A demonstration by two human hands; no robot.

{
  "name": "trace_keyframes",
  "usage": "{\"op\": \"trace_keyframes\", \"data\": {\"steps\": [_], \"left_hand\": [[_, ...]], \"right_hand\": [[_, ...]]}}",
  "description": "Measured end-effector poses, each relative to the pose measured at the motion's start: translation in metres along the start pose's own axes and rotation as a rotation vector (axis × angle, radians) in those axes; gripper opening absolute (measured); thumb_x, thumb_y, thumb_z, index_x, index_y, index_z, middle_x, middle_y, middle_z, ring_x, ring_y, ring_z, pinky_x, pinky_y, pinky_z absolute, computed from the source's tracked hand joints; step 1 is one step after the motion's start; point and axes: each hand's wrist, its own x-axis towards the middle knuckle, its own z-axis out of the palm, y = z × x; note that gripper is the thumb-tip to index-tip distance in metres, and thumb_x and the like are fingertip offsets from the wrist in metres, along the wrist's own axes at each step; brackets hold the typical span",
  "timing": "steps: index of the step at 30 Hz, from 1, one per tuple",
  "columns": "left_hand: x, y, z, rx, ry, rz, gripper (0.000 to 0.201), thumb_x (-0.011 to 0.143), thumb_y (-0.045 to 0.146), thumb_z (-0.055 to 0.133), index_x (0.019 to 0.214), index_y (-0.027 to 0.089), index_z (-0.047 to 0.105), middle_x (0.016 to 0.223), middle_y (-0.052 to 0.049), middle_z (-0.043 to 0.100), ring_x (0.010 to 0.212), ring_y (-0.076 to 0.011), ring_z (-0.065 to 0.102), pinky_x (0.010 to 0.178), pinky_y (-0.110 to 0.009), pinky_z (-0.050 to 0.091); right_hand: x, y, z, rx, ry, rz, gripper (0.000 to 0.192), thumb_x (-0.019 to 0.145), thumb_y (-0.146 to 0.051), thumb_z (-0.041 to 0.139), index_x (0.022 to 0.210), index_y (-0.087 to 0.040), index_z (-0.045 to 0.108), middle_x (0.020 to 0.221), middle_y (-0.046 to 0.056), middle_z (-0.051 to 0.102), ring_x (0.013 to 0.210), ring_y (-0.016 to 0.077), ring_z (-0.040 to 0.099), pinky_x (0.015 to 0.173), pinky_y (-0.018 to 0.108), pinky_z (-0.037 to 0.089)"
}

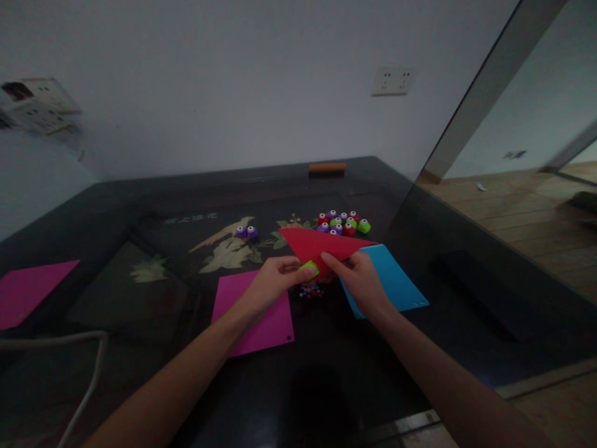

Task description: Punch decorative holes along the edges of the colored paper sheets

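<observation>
Above table — both hands (275,281) pinch red sheet (321,246).

The red paper sheet (321,246) looks matt and smooth; the small green punch (310,268) is glossy plastic; the dark tabletop (140,205) shines like glass.

Domestic room, likely a living area. Evidence: dark glass-topped table (140,205) with decorative bird inlay at centre; white wall with socket plate (392,81) at upper right; wooden floor (513,205) at right; craft paper sheets on the table.
</observation>
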Motion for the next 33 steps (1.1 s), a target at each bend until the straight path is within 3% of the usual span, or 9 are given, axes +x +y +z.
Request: {"op": "trace_keyframes", "data": {"steps": [8, 16, 25, 33], "left_hand": [[0.002, -0.002, -0.003, -0.021, -0.052, 0.001, 0.029, 0.071, 0.031, 0.071, 0.096, 0.016, 0.067, 0.092, -0.005, 0.072, 0.084, -0.0158, 0.065, 0.084, -0.031, 0.046], [0.003, -0.001, -0.013, 0.063, -0.074, -0.056, 0.029, 0.066, 0.031, 0.075, 0.09, 0.018, 0.066, 0.093, -0.003, 0.07, 0.084, -0.016, 0.065, 0.085, -0.033, 0.045], [0.001, 0.007, -0.021, 0.323, -0.212, -0.124, 0.037, 0.065, 0.027, 0.073, 0.1, 0.017, 0.064, 0.094, -0.004, 0.07, 0.089, -0.0181, 0.064, 0.084, -0.033, 0.046], [-0.003, 0.006, -0.022, 0.633, -0.27, -0.01, 0.044, 0.068, 0.029, 0.069, 0.111, 0.02, 0.063, 0.089, -0.003, 0.07, 0.078, -0.0183, 0.062, 0.067, -0.027, 0.047]], "right_hand": [[0.001, 0.002, -0.002, -0.025, -0.001, 0.002, 0.031, 0.072, -0.043, 0.067, 0.074, -0.012, 0.067, 0.061, 0.006, 0.068, 0.054, 0.0166, 0.062, 0.052, 0.028, 0.049], [0.0, -0.003, -0.001, 0.031, 0.048, 0.0, 0.027, 0.069, -0.039, 0.07, 0.074, -0.013, 0.067, 0.064, 0.005, 0.068, 0.053, 0.0158, 0.062, 0.051, 0.027, 0.051], [0.0, -0.005, -0.002, 0.019, 0.074, -0.017, 0.028, 0.07, -0.041, 0.068, 0.068, -0.013, 0.066, 0.056, 0.005, 0.066, 0.049, 0.0155, 0.061, 0.05, 0.027, 0.049], [-0.001, -0.007, -0.003, 0.017, 0.081, -0.022, 0.024, 0.071, -0.038, 0.067, 0.069, -0.014, 0.066, 0.056, 0.004, 0.066, 0.05, 0.0148, 0.061, 0.05, 0.027, 0.049]]}}
